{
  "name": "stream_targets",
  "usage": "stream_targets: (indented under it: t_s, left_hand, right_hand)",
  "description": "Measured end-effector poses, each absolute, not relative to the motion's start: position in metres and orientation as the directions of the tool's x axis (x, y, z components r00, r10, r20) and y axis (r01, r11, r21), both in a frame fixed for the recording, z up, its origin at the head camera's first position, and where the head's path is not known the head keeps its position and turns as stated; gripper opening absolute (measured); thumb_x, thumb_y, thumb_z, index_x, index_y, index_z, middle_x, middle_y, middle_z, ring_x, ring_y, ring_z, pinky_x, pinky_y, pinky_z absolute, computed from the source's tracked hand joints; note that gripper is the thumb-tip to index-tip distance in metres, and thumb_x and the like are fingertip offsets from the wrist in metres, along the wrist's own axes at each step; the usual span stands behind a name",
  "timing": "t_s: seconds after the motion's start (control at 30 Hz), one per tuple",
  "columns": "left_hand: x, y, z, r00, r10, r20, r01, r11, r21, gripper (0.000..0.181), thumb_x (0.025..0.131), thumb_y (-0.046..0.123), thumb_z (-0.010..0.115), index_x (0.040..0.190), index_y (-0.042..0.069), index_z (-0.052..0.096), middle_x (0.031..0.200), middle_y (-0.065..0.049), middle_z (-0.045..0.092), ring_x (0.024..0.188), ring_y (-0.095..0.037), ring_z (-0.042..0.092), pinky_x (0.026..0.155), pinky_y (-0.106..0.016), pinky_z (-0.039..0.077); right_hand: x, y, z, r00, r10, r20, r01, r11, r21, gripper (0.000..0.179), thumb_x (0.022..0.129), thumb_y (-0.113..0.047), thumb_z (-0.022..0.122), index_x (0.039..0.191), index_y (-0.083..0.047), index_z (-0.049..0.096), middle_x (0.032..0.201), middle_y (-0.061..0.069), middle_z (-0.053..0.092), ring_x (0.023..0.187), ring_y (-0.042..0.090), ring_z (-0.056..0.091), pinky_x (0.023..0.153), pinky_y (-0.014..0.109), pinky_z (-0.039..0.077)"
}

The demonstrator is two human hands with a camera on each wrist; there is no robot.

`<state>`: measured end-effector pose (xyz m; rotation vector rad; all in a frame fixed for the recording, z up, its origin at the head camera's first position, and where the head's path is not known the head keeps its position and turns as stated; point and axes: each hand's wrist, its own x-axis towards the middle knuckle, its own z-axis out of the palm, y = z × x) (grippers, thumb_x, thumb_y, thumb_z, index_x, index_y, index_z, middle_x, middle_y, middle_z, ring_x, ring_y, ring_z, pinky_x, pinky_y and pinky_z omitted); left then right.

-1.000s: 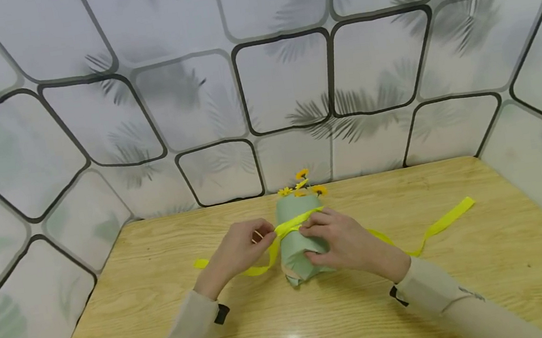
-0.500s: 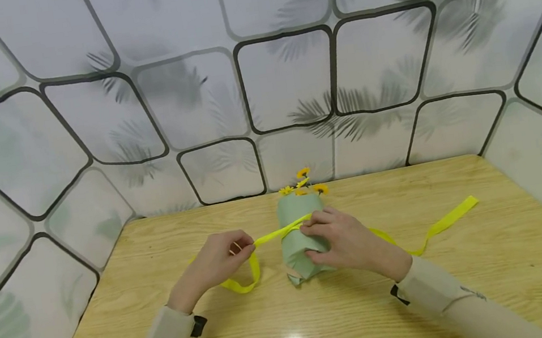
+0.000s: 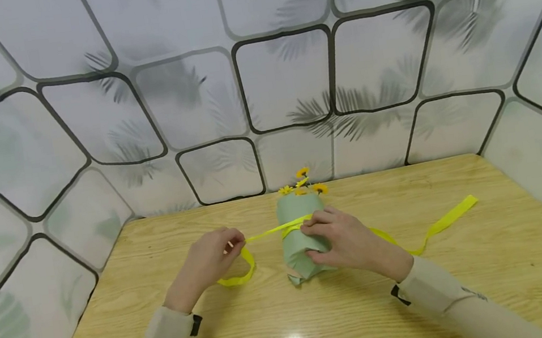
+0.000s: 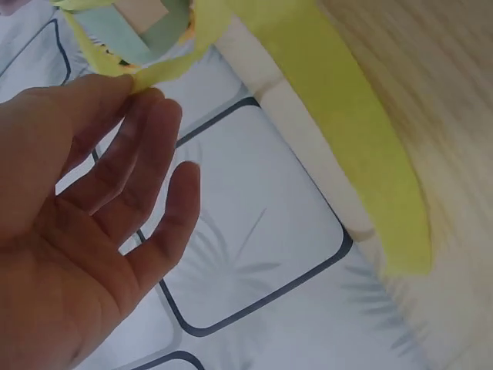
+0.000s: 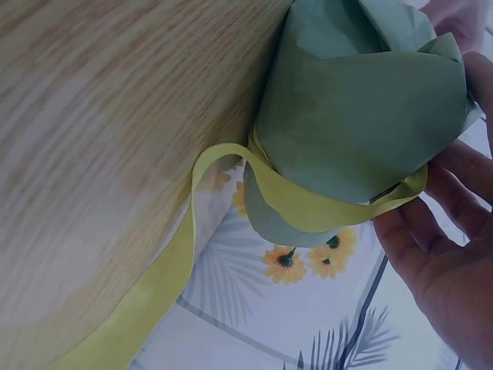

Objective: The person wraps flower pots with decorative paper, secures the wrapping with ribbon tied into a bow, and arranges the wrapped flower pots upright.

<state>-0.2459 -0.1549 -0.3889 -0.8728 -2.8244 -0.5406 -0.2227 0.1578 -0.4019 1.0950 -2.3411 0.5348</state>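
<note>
A small bouquet wrapped in pale green paper (image 3: 298, 205) lies in the middle of the table, its yellow-orange flowers (image 3: 303, 173) toward the wall. Yellow ribbon (image 3: 449, 217) goes round its middle. My left hand (image 3: 205, 260), to the left of the bouquet, pinches one ribbon length between thumb and fingertips; that length runs straight to the wrap. Below those fingers the ribbon's loose part (image 4: 362, 139) hangs in a curve. My right hand (image 3: 344, 242) grips the bouquet from the right, its fingertips at the ribbon band (image 5: 323, 204) and its thumb lower on the paper.
The wooden table (image 3: 290, 315) ends at a wall covering (image 3: 285, 81) printed with rounded frames and leaves. On the right, the other ribbon end trails over the tabletop. Both sleeves carry a dark strap near the wrist.
My left hand has moved left, away from the bouquet, drawing the ribbon out into a straight, narrow line. My right hand has stayed on the bouquet.
</note>
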Motion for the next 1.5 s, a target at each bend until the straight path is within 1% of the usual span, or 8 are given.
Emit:
stream_targets:
  t_s: [0.13, 0.27, 0.43, 0.63, 0.77, 1.0, 1.27, 1.5]
  left_hand:
    - [-0.246, -0.153, -0.389, -0.787, 0.517, 0.336, 0.584, 0.8, 0.138, 0.004, 0.096, 0.011, 0.072, 0.097, 0.014, 0.074, 0.087, 0.002, 0.069, 0.072, -0.011, 0.065, 0.06, -0.025, 0.053]
    - [-0.246, -0.145, -0.382, -0.814, 0.505, 0.288, 0.551, 0.828, 0.106, 0.01, 0.095, 0.013, 0.073, 0.104, 0.013, 0.074, 0.094, -0.001, 0.071, 0.078, -0.014, 0.068, 0.062, -0.028, 0.056]
    - [-0.247, -0.121, -0.368, -0.823, 0.522, 0.222, 0.565, 0.791, 0.235, 0.026, 0.097, 0.013, 0.067, 0.123, 0.01, 0.069, 0.113, -0.007, 0.072, 0.095, -0.021, 0.071, 0.076, -0.036, 0.06]
    - [-0.259, -0.083, -0.374, -0.698, 0.649, 0.303, 0.706, 0.552, 0.443, 0.029, 0.102, 0.013, 0.064, 0.13, 0.007, 0.067, 0.126, -0.008, 0.069, 0.111, -0.024, 0.07, 0.09, -0.039, 0.059]
    - [-0.261, -0.077, -0.383, -0.654, 0.681, 0.331, 0.744, 0.497, 0.447, 0.024, 0.101, 0.008, 0.064, 0.124, 0.007, 0.071, 0.113, -0.006, 0.071, 0.102, -0.019, 0.07, 0.084, -0.031, 0.059]
    - [-0.258, -0.077, -0.388, -0.667, 0.646, 0.372, 0.736, 0.493, 0.464, 0.014, 0.1, 0.004, 0.061, 0.106, 0.006, 0.074, 0.1, -0.006, 0.067, 0.093, -0.018, 0.067, 0.081, -0.027, 0.058]
    - [-0.256, -0.068, -0.389, -0.677, 0.632, 0.378, 0.725, 0.483, 0.491, 0.008, 0.098, 0.016, 0.067, 0.095, 0.011, 0.072, 0.111, -0.003, 0.072, 0.098, -0.016, 0.069, 0.083, -0.029, 0.06]
    - [-0.259, -0.059, -0.385, -0.705, 0.599, 0.38, 0.703, 0.52, 0.486, 0.01, 0.097, 0.022, 0.073, 0.091, 0.015, 0.077, 0.092, 0.003, 0.077, 0.084, -0.008, 0.07, 0.077, -0.022, 0.059]
  right_hand:
    - [-0.223, 0.158, -0.401, -0.557, -0.596, 0.578, -0.789, 0.598, -0.144, 0.04, 0.078, -0.025, 0.088, 0.112, -0.005, 0.078, 0.107, 0.003, 0.072, 0.094, 0.019, 0.063, 0.076, 0.03, 0.056]
    - [-0.222, 0.158, -0.4, -0.565, -0.601, 0.565, -0.784, 0.604, -0.14, 0.04, 0.079, -0.026, 0.087, 0.112, -0.006, 0.078, 0.107, 0.003, 0.072, 0.094, 0.019, 0.063, 0.077, 0.03, 0.056]
    - [-0.221, 0.157, -0.395, -0.586, -0.613, 0.53, -0.779, 0.607, -0.158, 0.04, 0.083, -0.029, 0.085, 0.115, -0.006, 0.077, 0.11, 0.004, 0.072, 0.097, 0.02, 0.063, 0.08, 0.032, 0.057]
    - [-0.221, 0.159, -0.39, -0.632, -0.603, 0.487, -0.765, 0.585, -0.269, 0.032, 0.09, -0.025, 0.076, 0.115, -0.006, 0.077, 0.111, 0.004, 0.072, 0.1, 0.02, 0.066, 0.082, 0.034, 0.057]
    - [-0.225, 0.162, -0.39, -0.643, -0.601, 0.475, -0.763, 0.556, -0.329, 0.024, 0.093, -0.017, 0.071, 0.113, -0.006, 0.078, 0.105, 0.002, 0.072, 0.089, 0.013, 0.065, 0.075, 0.028, 0.055]
    - [-0.236, 0.169, -0.392, -0.662, -0.569, 0.488, -0.749, 0.522, -0.407, 0.016, 0.092, 0.003, 0.068, 0.1, -0.007, 0.078, 0.093, 0.004, 0.072, 0.076, 0.008, 0.061, 0.064, 0.027, 0.054]
    - [-0.242, 0.171, -0.393, -0.71, -0.509, 0.487, -0.699, 0.596, -0.395, 0.017, 0.093, 0.006, 0.069, 0.107, 0.0, 0.075, 0.095, 0.01, 0.066, 0.077, 0.015, 0.063, 0.067, 0.025, 0.057]
    - [-0.246, 0.17, -0.393, -0.749, -0.477, 0.46, -0.653, 0.647, -0.393, 0.012, 0.096, -0.001, 0.068, 0.105, 0.0, 0.075, 0.101, 0.013, 0.068, 0.079, 0.018, 0.067, 0.068, 0.025, 0.058]
